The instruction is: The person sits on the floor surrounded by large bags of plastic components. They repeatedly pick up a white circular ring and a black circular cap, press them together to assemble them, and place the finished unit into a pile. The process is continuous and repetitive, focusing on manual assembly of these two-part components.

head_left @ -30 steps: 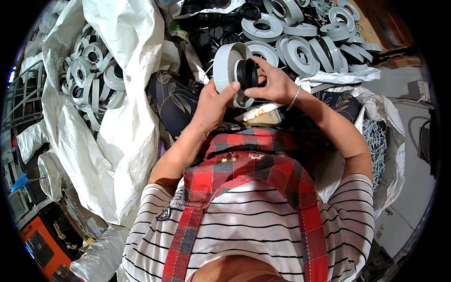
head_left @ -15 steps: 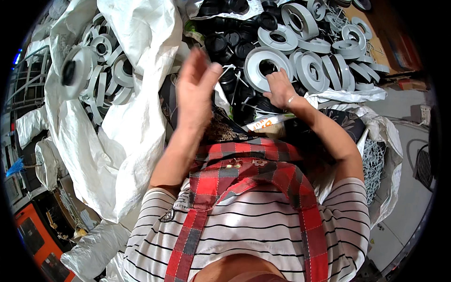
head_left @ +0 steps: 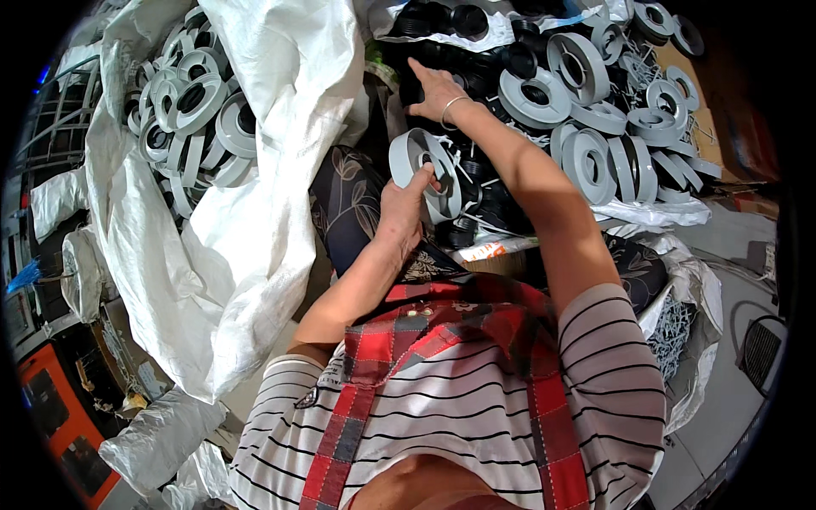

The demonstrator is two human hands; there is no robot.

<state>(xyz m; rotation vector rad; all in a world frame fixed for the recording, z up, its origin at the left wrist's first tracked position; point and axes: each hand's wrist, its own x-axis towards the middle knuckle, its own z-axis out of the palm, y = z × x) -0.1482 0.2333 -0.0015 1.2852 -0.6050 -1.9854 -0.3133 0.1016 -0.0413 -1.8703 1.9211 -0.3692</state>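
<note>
My left hand [head_left: 406, 202] grips a grey plastic ring [head_left: 422, 172] with a round centre hole, held upright in front of my knee. My right hand [head_left: 436, 91] reaches forward into a heap of small black round caps [head_left: 476, 183], fingers spread over them; a thin bracelet sits on that wrist. I cannot tell whether it has hold of a cap.
A pile of grey rings [head_left: 595, 110] lies ahead and to the right on white sheeting. An open white woven sack [head_left: 255, 170] at the left holds several finished grey rings [head_left: 191, 110]. Crumpled bags lie lower left, an orange box at the far left edge.
The earlier ring left my hands toward the sack at the left. My left hand now holds another grey ring, and my right hand has stretched further forward into the black caps.
</note>
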